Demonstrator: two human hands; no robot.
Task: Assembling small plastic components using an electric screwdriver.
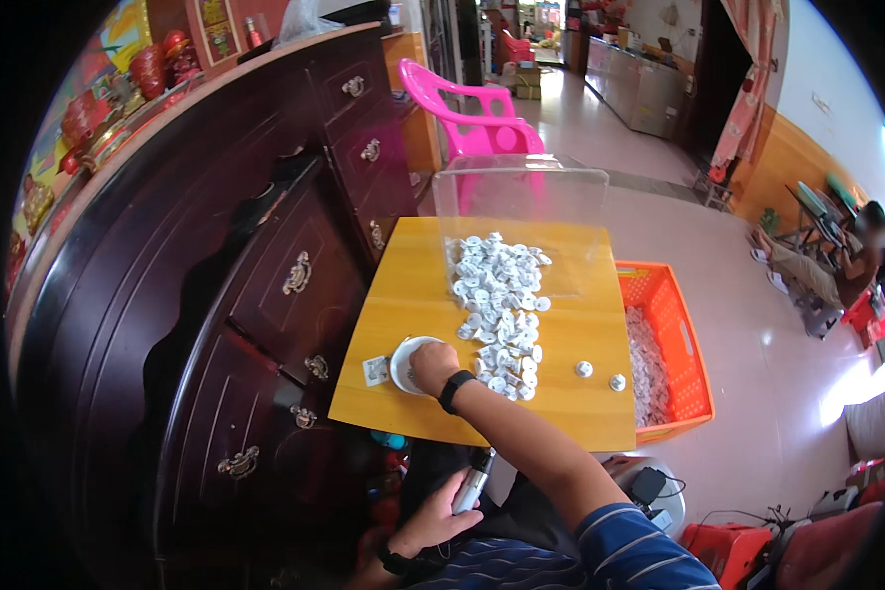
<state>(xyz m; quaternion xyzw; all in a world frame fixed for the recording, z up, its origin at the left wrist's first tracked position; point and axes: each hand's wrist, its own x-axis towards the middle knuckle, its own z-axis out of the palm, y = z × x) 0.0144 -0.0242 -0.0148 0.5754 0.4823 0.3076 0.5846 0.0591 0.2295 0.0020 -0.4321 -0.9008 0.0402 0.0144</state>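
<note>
My right hand (433,367) reaches down into a white bowl (401,378) at the near left of the yellow table (403,285). Its fingers are bent and bunched; their tips, and anything between them, are hidden. Below the table's near edge, my left hand (441,513) wraps round a silver and black electric screwdriver (473,484), held tilted upward. Beside the bowl lies a small pale square packet (376,371). A long heap of small white plastic fittings (497,285) runs down the middle of the table. Two single fittings (584,369) stand apart at the right.
A clear plastic panel (585,197) stands upright at the table's far side. An orange crate (693,364) of small whitish pieces sits against the right side. Dark drawers (265,285) border the left, and a pink chair (482,118) stands behind. A person (846,261) sits far right.
</note>
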